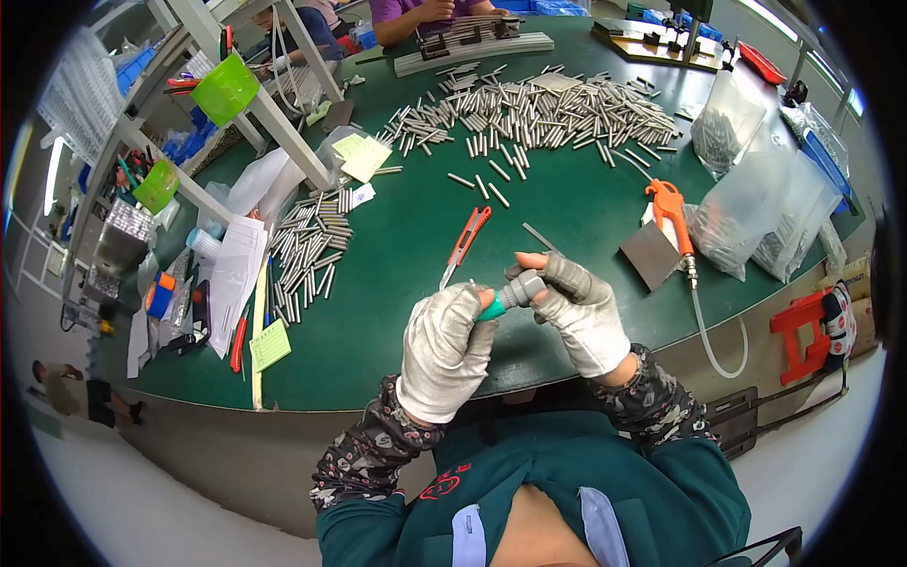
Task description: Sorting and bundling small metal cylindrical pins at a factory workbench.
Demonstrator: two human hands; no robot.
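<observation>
Near the table's front edge, both my hands wear pale gloves with bare fingertips. My left hand [442,345] is closed around the green end of a short tool with a ribbed grey collar and a blocky grey head [520,291]; its exact kind is unclear. At the grey head, my right hand [588,317] pinches with thumb and fingers. A thin metal rod [541,236] sticks out beyond the right fingers; whether they hold it or it lies on the table I cannot tell. Just beyond my left hand lies a red utility knife [466,244].
Many short metal pins [529,109] are heaped across the far side of the green table [406,255]. Another pin pile [310,246] lies left, beside papers. An orange air gun [671,213], a dark square plate [650,255] and bagged pins [746,217] are right. A co-worker sits opposite.
</observation>
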